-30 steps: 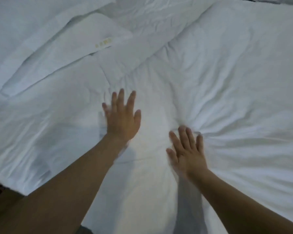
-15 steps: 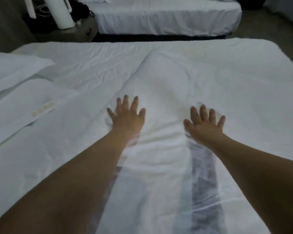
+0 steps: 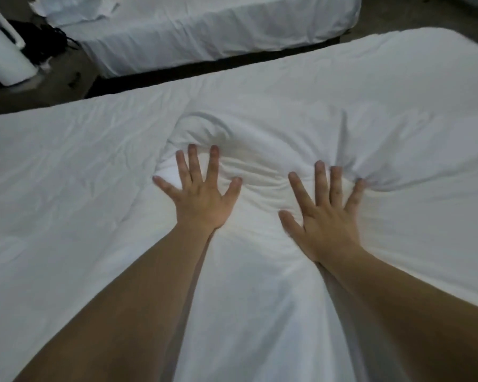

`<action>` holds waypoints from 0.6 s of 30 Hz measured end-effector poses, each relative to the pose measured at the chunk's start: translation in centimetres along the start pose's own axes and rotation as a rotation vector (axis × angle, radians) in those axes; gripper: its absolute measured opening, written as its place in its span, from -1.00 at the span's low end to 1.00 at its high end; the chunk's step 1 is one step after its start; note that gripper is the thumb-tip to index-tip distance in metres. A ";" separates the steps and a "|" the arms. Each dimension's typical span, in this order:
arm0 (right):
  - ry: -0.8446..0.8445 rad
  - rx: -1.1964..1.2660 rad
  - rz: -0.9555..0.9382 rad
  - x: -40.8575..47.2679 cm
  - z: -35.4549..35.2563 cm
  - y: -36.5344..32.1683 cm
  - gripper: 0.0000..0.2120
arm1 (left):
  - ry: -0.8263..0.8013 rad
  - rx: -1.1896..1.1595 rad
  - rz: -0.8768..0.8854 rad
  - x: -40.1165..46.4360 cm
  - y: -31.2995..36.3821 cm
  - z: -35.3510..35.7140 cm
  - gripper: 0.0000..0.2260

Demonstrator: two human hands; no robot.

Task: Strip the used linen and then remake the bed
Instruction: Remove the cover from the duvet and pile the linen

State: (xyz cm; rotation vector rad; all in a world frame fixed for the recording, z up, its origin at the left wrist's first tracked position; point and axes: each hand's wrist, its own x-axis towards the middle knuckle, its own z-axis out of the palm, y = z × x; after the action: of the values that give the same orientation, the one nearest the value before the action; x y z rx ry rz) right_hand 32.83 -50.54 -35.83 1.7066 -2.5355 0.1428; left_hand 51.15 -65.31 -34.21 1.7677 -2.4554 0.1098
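Our white duvet (image 3: pixel 342 106) covers the bed across most of the frame, bunched into a ridge at centre, with a second bed (image 3: pixel 204 26) along the top edge. We press our left hand (image 3: pixel 202 199) and right hand (image 3: pixel 326 224) flat on the duvet just below the ridge, fingers straight and spread, gripping nothing. A white cylinder (image 3: pixel 3 59) stands at the upper left.

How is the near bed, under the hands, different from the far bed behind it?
The near bed has its cover bunched into a raised fold ahead of the left hand and right hand; the far bed lies flatter, untouched. Loose crumpled linen sits on the far bed only. Both are white.
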 end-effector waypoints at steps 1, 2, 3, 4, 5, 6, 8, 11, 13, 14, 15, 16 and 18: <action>0.006 0.001 0.000 1.0 0.1 -0.1 -0.31 | 0.012 -0.004 -0.007 1.7 0.1 -0.1 -0.31; 0.006 0.001 0.001 2.1 0.3 -0.3 -0.31 | 0.008 -0.016 -0.009 3.5 0.1 -0.1 -0.31; 0.006 -0.001 0.003 3.0 0.5 -0.4 -0.31 | -0.011 -0.029 -0.009 5.1 0.2 -0.1 -0.33; 0.008 -0.001 0.005 3.9 0.7 -0.5 -0.31 | -0.042 -0.039 -0.012 6.7 0.2 -0.1 -0.35; 0.012 0.003 0.007 4.7 0.9 -0.6 -0.31 | -0.080 -0.054 -0.022 8.4 0.1 -0.1 -0.36; 0.015 0.012 0.010 5.3 1.2 -0.6 -0.31 | -0.124 -0.082 -0.045 10.1 0.0 -0.1 -0.35; 0.023 0.027 0.018 6.0 1.6 -0.6 -0.32 | -0.209 -0.159 -0.126 13.0 -0.2 -0.3 -0.30; 0.020 0.040 0.022 6.4 2.0 -0.5 -0.31 | -0.311 -0.349 -0.295 16.0 -1.5 -1.0 -0.12; 0.017 0.051 0.017 6.5 2.2 -0.4 -0.30 | -0.367 -0.510 -0.435 16.6 -2.8 -1.7 0.04; 0.016 0.055 0.013 6.6 2.3 -0.4 -0.29 | -0.386 -0.582 -0.492 16.5 -3.2 -2.0 0.10; 0.014 0.059 0.010 6.6 2.4 -0.3 -0.29 | -0.402 -0.631 -0.531 16.1 -3.5 -2.3 0.14; 0.013 0.064 0.009 6.6 2.5 -0.2 -0.29 | -0.419 -0.652 -0.552 15.6 -3.6 -2.7 0.15; 0.011 0.060 0.001 6.6 2.6 -0.2 -0.28 | -0.463 -0.651 -0.592 14.8 -3.5 -3.4 0.12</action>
State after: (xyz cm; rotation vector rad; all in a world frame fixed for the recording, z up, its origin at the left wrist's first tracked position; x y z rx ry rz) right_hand 30.45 -57.03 -37.66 1.7202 -2.5492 0.2294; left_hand 49.97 -79.88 -28.89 2.2143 -1.7229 -1.1082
